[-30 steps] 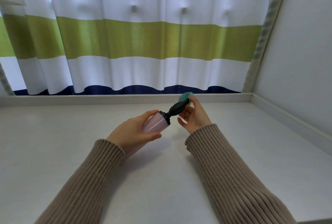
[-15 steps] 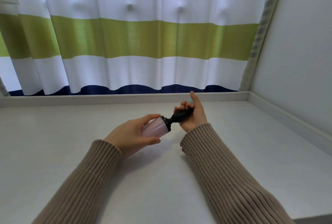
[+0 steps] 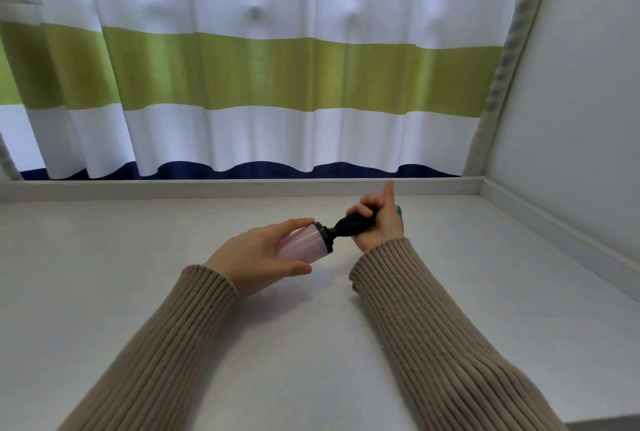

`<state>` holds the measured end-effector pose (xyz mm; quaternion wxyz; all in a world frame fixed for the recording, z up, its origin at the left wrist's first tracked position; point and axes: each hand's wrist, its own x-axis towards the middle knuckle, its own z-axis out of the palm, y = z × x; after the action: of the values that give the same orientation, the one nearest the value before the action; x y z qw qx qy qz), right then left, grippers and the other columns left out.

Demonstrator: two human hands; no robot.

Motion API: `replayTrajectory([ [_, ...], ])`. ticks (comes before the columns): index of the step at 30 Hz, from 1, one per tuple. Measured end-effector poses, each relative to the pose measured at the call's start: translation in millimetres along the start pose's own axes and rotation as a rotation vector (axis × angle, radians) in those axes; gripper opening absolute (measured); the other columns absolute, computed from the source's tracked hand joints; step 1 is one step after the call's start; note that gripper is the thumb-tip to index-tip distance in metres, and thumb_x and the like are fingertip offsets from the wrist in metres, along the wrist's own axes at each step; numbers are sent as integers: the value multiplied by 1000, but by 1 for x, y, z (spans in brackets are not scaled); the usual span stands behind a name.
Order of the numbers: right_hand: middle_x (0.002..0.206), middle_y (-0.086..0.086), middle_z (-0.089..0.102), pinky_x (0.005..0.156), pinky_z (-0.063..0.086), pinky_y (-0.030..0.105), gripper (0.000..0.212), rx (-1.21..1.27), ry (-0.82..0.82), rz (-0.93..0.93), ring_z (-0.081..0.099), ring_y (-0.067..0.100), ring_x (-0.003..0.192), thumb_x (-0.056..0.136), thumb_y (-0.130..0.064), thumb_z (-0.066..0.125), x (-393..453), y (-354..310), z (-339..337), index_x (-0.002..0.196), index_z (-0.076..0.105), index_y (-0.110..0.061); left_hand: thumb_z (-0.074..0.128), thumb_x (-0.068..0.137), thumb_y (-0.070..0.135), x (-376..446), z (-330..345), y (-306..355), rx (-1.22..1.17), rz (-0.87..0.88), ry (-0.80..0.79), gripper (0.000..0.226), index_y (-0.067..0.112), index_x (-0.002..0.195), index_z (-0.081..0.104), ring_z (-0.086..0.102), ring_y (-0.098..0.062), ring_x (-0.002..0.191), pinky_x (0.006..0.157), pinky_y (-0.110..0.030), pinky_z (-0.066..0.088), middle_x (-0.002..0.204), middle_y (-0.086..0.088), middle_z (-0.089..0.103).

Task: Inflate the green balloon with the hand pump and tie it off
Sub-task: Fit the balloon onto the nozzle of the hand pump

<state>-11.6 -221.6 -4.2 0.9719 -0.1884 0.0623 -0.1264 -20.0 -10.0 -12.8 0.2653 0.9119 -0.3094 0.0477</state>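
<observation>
My left hand [image 3: 258, 256] grips the pale pink barrel of the hand pump [image 3: 303, 243], held just above the white table [image 3: 138, 292]. The pump's black nozzle [image 3: 353, 225] points right and away from me. My right hand [image 3: 379, 223] curls its fingers round that nozzle, with the index finger sticking straight up. Only a sliver of the green balloon [image 3: 399, 212] shows behind the right hand; the rest of it is hidden, and I cannot tell how it sits on the nozzle.
A striped curtain [image 3: 277, 84] hangs behind a raised white ledge [image 3: 207, 190] at the table's far edge. A grey wall [image 3: 588, 101] and its skirting [image 3: 554, 236] close off the right side.
My right hand has closed round the nozzle and covered the balloon, which showed more fully at the tip a second ago. The pump has tilted lower.
</observation>
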Motion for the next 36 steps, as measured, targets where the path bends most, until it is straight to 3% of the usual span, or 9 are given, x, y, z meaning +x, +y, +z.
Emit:
replayTrajectory([
  [5,38,-9,31,37,36,17,60,63,62,14,27,8,29,71,-55,74,-6,-2,1,45,32,-21,57,62,73,1,1,1,50,7,-17,70,69,124,25,57,2,80,70,-24,45,100,23,61],
  [12,39,-5,39,44,47,20,52,24,162,-106,39,11,31,93,-47,53,-4,0,2,52,41,-17,55,62,73,1,0,0,53,-19,-43,68,73,122,24,58,1,79,67,-23,45,99,21,62],
  [18,40,-7,29,38,33,18,57,-18,48,-74,25,9,29,80,-44,70,-10,-5,7,43,33,-21,59,60,71,2,-2,-1,-36,-35,-54,70,78,121,25,61,-7,93,86,-35,51,111,20,64],
  [24,38,-8,28,34,28,18,59,-17,112,-94,22,9,30,90,-41,59,-12,-10,10,42,32,-22,57,62,73,4,0,0,12,10,-39,72,79,123,18,60,-7,94,85,-32,48,116,21,63],
  [27,38,-7,27,33,28,17,57,-20,166,-140,22,10,29,94,-35,54,-8,-13,9,44,31,-22,52,67,76,6,3,0,138,57,-11,75,71,131,14,58,-8,92,76,-27,41,119,18,62],
  [30,37,-7,28,32,28,16,54,-12,211,-146,22,10,29,96,-36,50,-3,-18,4,47,31,-22,56,63,76,8,8,-4,307,33,-6,78,59,132,24,59,-12,92,71,-28,37,118,19,60],
  [33,37,-8,28,33,27,16,52,-2,249,-170,23,10,29,97,-35,49,2,-23,0,49,31,-22,60,70,63,10,9,-14,425,-25,36,54,43,115,38,57,-13,80,65,-29,39,110,17,61],
  [36,38,-8,27,34,26,16,51,50,279,-216,23,10,30,96,-34,50,4,-30,-2,50,31,-22,58,73,56,11,0,-33,455,-45,81,39,40,105,43,57,-11,75,64,-29,42,101,17,62],
])
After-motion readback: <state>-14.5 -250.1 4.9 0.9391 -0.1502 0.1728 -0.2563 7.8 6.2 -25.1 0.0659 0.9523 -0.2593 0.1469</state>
